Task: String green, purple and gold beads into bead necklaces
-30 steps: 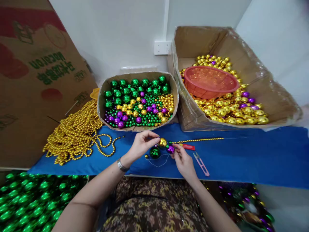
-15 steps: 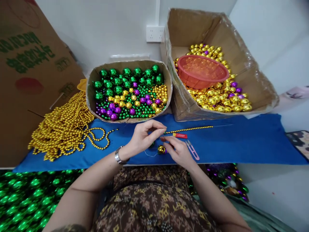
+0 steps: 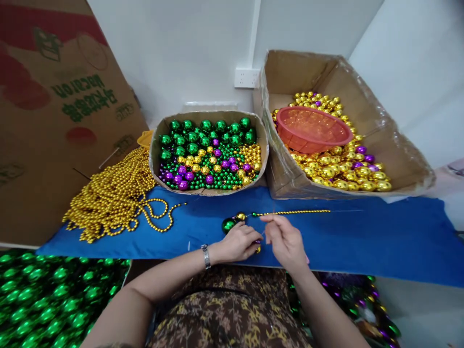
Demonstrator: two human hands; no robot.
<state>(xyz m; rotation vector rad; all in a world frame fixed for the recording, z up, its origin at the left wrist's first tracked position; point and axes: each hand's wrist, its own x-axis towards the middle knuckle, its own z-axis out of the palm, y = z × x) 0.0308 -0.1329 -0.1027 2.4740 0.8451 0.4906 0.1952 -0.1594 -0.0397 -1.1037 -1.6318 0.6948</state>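
1. Smooth blue cloth [image 3: 362, 251] is showing a satin sheen at the worktop's front edge.
2. Between its front and back edges, the green ball [image 3: 228, 225] and gold ball [image 3: 241, 216] are shining mirror-glossy.
3. At the left edge, gold bead strands [image 3: 108, 193] are gleaming like polished metal.
4. By the back edge, the bead box [image 3: 155, 150] is showing matt cardboard.
5. Right of it, glossy clear tape [image 3: 393, 121] is glinting on the larger cardboard box [image 3: 297, 72].
6. Inside, the red basket [image 3: 311, 140] is looking like translucent plastic.
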